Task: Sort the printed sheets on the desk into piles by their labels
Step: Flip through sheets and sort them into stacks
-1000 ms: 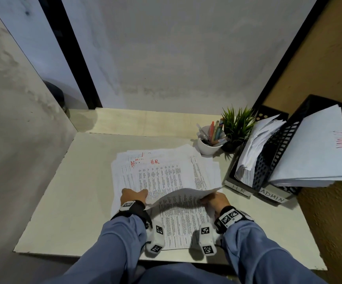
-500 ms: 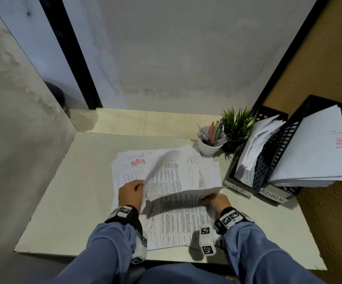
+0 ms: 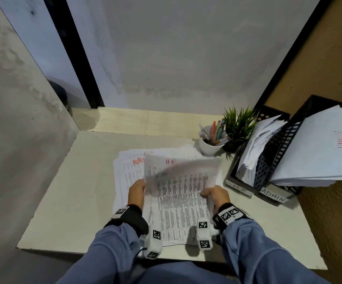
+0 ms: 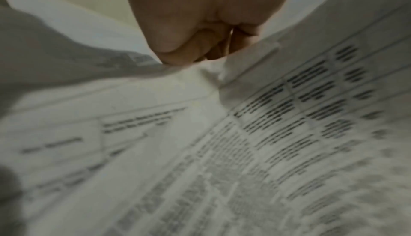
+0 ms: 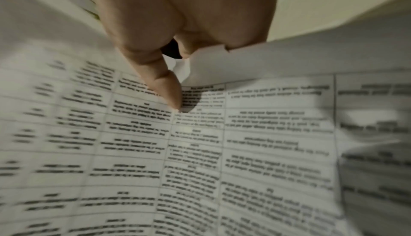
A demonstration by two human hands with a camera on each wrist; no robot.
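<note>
A loose pile of printed sheets [image 3: 125, 181] lies mid-desk, and one sheet in it shows a red ADMIN label [image 3: 138, 160]. Above the pile hangs a lifted, motion-blurred sheet [image 3: 182, 173] with a blurred red label near its top. My left hand [image 3: 138, 189] pinches its left edge, and the left wrist view shows that hand [image 4: 200, 28] with its fingers curled onto the paper. My right hand [image 3: 215, 194] holds the right near corner. In the right wrist view the right hand [image 5: 177, 28] pinches that corner [image 5: 211, 53] while one fingertip [image 5: 173, 97] touches the printed sheet below.
Two black file trays stand at the right, labelled HR [image 3: 239, 187] and ADMIN [image 3: 272, 196], both holding papers. A white pen cup [image 3: 210, 144] and a small plant [image 3: 237, 124] sit behind the pile. Walls close in at left and back; bare desk [image 3: 73, 191] lies left.
My left hand moved from resting on the pile to the top sheet's left edge. The sheet has risen off the pile between both hands, uncovering the ADMIN sheet beneath.
</note>
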